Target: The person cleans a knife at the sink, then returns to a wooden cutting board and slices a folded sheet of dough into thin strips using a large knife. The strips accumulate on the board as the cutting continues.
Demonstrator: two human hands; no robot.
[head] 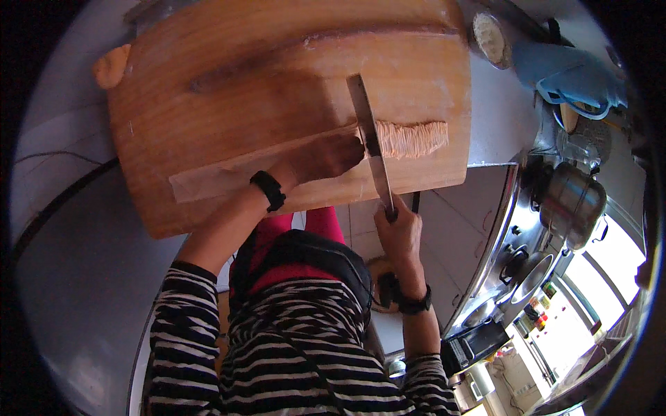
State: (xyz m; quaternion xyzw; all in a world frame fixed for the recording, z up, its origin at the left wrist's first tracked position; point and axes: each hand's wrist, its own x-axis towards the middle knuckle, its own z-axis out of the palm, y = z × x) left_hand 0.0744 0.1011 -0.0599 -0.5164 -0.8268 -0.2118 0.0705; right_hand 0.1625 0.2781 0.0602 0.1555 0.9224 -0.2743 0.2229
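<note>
A long knife (368, 122) lies across the end of a folded sheet of dough (208, 182) on a large wooden board (234, 114). My right hand (399, 229) grips its handle just past the board's near edge, with the blade pointing away from me. Flat on the dough, close to the left side of the blade, rests my left hand (330, 156); its fingertips are in shadow and look curled. Thin cut strips of dough (413, 139) sit side by side in a row to the right of the blade.
A bowl of flour (491, 40) and a blue bag (567, 73) are beyond the board's right edge. A piece of dough (112, 66) lies at its left corner. Further right, a metal pot (572, 205) and a wok (532, 278) stand by the stove.
</note>
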